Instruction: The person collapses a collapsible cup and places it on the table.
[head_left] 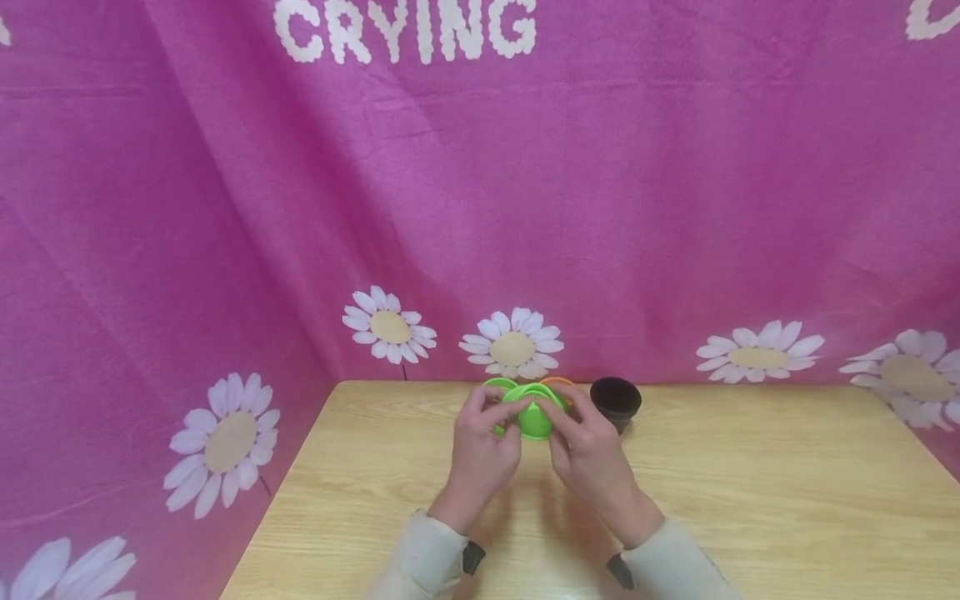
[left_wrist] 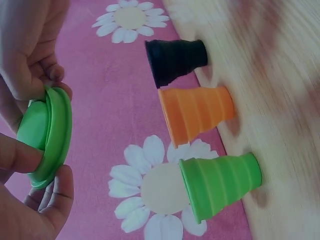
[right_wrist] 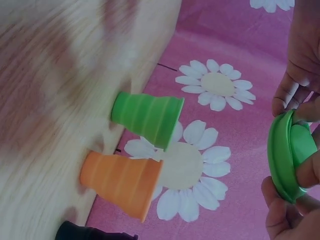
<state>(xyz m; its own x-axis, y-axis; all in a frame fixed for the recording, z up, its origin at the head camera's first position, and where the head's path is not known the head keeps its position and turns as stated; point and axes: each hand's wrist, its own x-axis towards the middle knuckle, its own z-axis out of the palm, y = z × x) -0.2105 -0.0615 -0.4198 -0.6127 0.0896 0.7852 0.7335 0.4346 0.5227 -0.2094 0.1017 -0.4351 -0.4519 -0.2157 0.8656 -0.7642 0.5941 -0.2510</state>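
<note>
Both hands hold a green collapsible cup (head_left: 536,423), squashed into a shallow form with a wide rim. My left hand (head_left: 483,446) pinches one side of it and my right hand (head_left: 596,454) the other, thumbs and fingers on its rim and base. It is up off the table, in front of a row of stretched-out cups. In the left wrist view, another green cup (left_wrist: 220,185), an orange cup (left_wrist: 197,112) and a black cup (left_wrist: 177,60) stand upright in that row. The hands partly cover the green and orange cups in the head view.
The wooden table (head_left: 750,492) runs up to a pink cloth (head_left: 600,208) printed with white daisies and lettering. This cloth hangs behind the cups and along the left side. The black cup is right of the right hand in the head view.
</note>
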